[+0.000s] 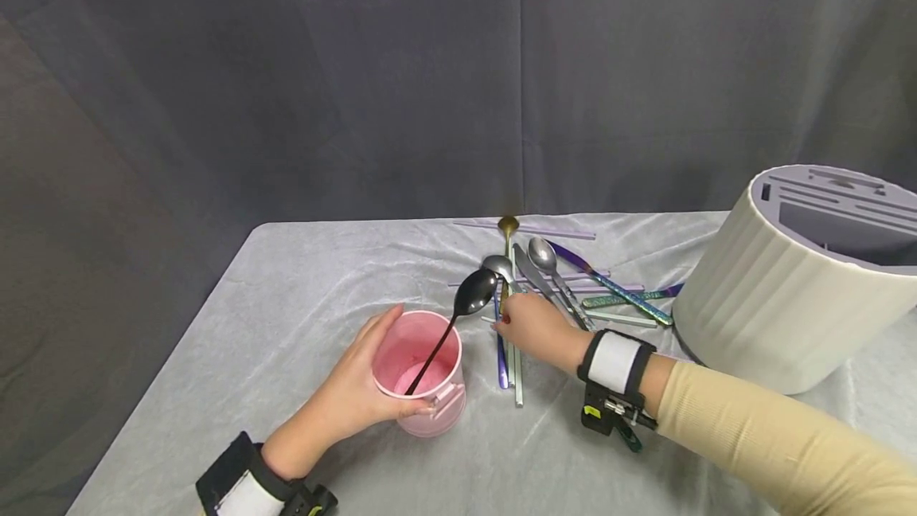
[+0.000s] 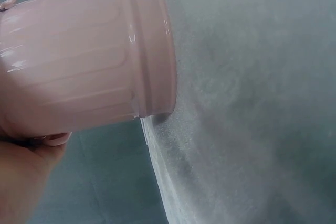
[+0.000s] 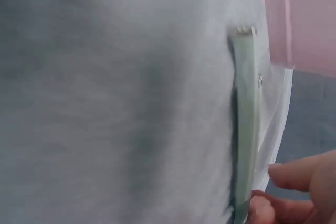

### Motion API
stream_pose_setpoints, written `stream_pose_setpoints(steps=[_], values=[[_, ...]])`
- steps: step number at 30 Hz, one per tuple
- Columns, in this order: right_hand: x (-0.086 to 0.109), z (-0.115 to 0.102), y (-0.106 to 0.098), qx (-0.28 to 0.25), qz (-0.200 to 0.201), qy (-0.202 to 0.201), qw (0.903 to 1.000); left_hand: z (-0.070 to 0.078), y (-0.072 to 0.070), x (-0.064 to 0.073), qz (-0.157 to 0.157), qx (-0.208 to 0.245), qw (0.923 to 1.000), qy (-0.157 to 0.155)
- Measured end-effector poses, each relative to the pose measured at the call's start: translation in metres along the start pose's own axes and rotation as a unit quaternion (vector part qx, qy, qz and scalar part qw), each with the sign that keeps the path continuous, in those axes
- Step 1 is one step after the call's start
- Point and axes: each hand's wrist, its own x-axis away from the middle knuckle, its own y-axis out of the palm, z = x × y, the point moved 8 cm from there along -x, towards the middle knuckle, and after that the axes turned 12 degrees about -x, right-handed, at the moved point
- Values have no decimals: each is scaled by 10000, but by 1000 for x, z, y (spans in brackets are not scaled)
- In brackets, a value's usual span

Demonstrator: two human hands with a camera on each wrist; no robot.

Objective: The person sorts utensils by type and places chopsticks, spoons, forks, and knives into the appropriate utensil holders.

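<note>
Grey drapery (image 1: 401,78) backs the desk (image 1: 286,293). Upon it, the left hand (image 1: 358,385) grips the pink cup (image 1: 408,341), presumably for steadiness, as the black spoon (image 1: 476,293) leans within; the right hand (image 1: 537,331) is at the cutlery (image 1: 543,256), any pinch indeterminable.

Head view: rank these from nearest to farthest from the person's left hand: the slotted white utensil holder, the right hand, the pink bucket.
1. Pink bucket: gripped by the left hand.
2. Right hand: right of the bucket.
3. Slotted white utensil holder: far right.
</note>
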Motion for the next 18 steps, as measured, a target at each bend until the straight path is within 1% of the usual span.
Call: stream_pose_setpoints(steps=[3, 5, 7, 13, 18], values=[[-9, -3, 3, 428, -2, 200, 9989, 0, 0, 0, 17, -19, 10000, -1], [-12, -5, 3, 587, 24, 315, 9978, 0, 0, 1, 38, -18, 10000, 1], [-14, -7, 3, 656, 80, 348, 9972, 0, 0, 1, 48, -7, 10000, -8], [-18, -9, 3, 536, 260, 388, 9975, 0, 0, 1, 26, 20, 10000, -62], [-21, -10, 3, 248, 209, 326, 9989, 0, 0, 1, 18, 46, 10000, -56]])
